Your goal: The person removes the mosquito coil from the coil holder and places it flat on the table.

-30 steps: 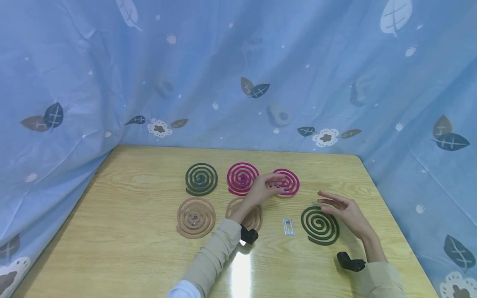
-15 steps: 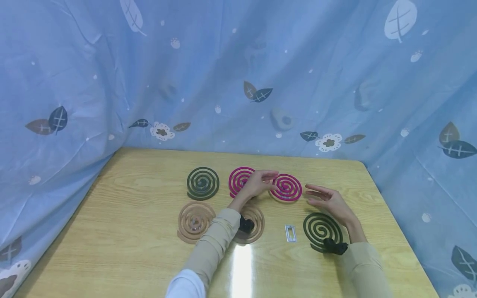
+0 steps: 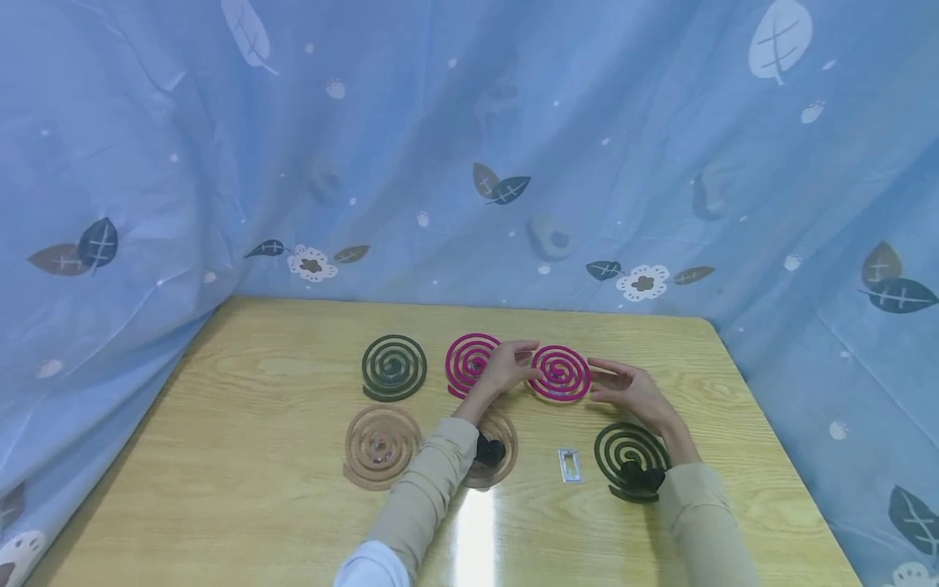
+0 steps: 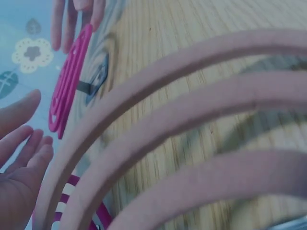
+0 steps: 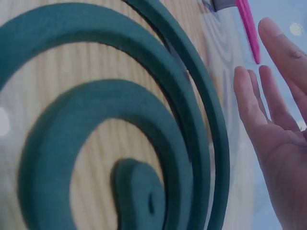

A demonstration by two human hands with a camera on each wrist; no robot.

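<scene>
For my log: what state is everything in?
Left hand: open
Right hand: open
Right magenta spiral coil: raised on support
Left magenta spiral coil: partly hidden
Left green spiral coil: unheld
Right green spiral coil: unheld
Left tan spiral coil: unheld
Right tan spiral coil: raised
Silver rectangular metal stand: bare

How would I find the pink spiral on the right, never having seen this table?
Find the wooden table, then its far edge, near the blue curtain. Along it, left to right, sit a dark green spiral and a pink twin. Your pink spiral ends that row; unlike its twin, it has the silvery rectangle on its near side.
</scene>
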